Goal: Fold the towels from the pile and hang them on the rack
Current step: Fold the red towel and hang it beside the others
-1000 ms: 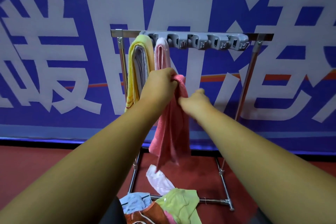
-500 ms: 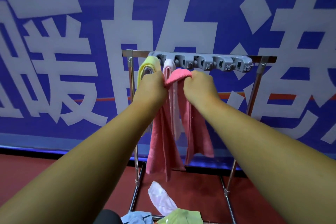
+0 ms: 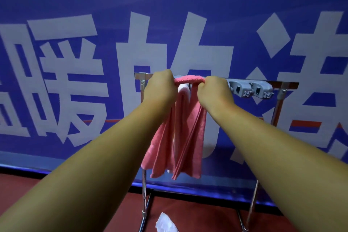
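Hands grip towel, seemingly over rack.

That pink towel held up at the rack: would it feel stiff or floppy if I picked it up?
Probably floppy: the pink towel sags in loose folds below the left hand and right hand. Likely light: both hands hold it up by its top fold alone.

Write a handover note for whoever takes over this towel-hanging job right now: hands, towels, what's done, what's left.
Left hand and right hand: both grip the folded deep-pink terry towel at the top bar of the chrome metal rack.
Done: a pale pink towel hangs on the rack between the hands.
Left: settle the deep-pink one, let go; a white cloth lies on the red floor.
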A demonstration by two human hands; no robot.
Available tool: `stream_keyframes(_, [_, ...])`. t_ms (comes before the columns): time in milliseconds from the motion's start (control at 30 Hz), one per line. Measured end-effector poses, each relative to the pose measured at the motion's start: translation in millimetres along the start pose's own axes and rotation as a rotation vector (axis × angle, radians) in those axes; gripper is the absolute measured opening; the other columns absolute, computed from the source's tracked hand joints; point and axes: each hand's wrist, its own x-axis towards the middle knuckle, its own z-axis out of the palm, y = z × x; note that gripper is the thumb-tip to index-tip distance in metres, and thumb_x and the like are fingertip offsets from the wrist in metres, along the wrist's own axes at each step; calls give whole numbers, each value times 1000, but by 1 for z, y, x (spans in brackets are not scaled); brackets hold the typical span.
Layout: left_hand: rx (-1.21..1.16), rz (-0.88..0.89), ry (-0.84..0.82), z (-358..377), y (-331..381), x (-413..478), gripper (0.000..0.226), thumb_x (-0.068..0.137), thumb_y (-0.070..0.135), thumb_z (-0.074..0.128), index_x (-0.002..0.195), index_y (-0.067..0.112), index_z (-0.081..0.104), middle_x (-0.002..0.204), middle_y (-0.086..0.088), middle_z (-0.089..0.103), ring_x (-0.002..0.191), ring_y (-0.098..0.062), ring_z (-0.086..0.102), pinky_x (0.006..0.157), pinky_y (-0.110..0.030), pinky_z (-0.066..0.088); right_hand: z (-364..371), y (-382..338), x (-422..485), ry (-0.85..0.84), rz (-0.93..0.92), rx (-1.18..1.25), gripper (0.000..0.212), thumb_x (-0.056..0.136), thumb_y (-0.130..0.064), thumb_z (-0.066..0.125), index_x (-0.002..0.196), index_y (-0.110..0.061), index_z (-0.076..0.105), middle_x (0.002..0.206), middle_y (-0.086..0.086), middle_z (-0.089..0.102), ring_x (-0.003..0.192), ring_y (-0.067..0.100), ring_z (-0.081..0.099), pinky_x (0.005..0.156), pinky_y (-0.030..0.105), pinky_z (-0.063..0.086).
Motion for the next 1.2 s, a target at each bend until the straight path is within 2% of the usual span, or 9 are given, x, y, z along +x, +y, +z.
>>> stream_keyframes(133, [34, -22, -52, 8, 6, 16, 10, 97, 19, 66, 94, 11, 63, 84, -9, 63, 74, -30, 64, 60, -39, 56, 8, 4, 13, 0, -2, -56, 24, 104, -13, 45, 84, -8, 59, 81, 10, 60, 65, 26, 55, 52, 29, 36])
stream_keyframes(267, [70, -29, -64, 20, 9, 26, 10, 99, 16, 66, 97, 9, 60, 79, -6, 55, 69, -25, 56, 58, -37, 42, 19, 12, 22, -60, -40, -78, 20, 105, -15, 48, 87, -10, 58, 94, 13, 64, 81, 32, 60, 67, 34, 44])
stream_keyframes(400, [104, -20, -59, 36, 6, 27, 8, 101, 19, 66, 107, 14, 62, 84, -6, 58, 73, -29, 58, 63, -37, 41, 33, 20, 25, -35, -81, -213, 22, 106, -15, 46, 100, -8, 66, 106, 17, 65, 79, 34, 59, 60, 35, 46])
stream_keyframes(567, [146, 37, -142, 56, -9, 17, 43, 88, 3, 61, 127, 19, 68, 144, -2, 57, 111, -32, 70, 77, -42, 59, 47, 36, 21, -99, -155, -277, 20, 105, -16, 48, 101, -9, 66, 98, 16, 61, 86, 38, 61, 65, 37, 43])
stream_keyframes(700, [192, -42, -297, 54, -8, 25, 35, 86, 8, 65, 119, 19, 72, 133, 3, 61, 107, -31, 66, 83, -48, 63, 55, 38, 17, -140, -181, -269, 17, 105, -17, 48, 91, -13, 56, 86, 11, 55, 78, 33, 57, 63, 37, 45])
stream_keyframes(867, [-55, -90, -54, 56, -7, 25, 21, 92, 4, 51, 101, 14, 67, 108, -8, 67, 76, -27, 56, 65, -35, 44, 60, 28, 28, -47, -139, -225, 20, 106, -17, 47, 93, -11, 61, 95, 16, 62, 76, 34, 56, 62, 37, 43])
stream_keyframes(967, [-71, -158, -85, 51, 1, 35, 20, 98, 0, 51, 109, 6, 67, 106, -10, 69, 88, -29, 64, 71, -37, 49, 67, 23, 35, -37, -92, -251, 23, 105, -14, 48, 109, -6, 69, 107, 19, 67, 80, 35, 61, 64, 38, 46])
stream_keyframes(1067, [-90, -152, -97, 62, -2, 27, 15, 100, 5, 53, 106, 15, 60, 99, -2, 57, 100, -27, 65, 74, -32, 41, 75, 25, 35, -91, -76, -281, 17, 101, -6, 51, 102, -7, 68, 105, 17, 68, 81, 36, 61, 63, 36, 46])
stream_keyframes(1200, [-56, -102, -102, 76, -12, 17, 5, 97, 16, 62, 102, 18, 60, 94, -3, 59, 88, -28, 60, 73, -35, 42, 83, 37, 24, -133, -108, -286, 20, 104, -14, 51, 109, -7, 69, 97, 15, 64, 81, 37, 59, 65, 37, 45])
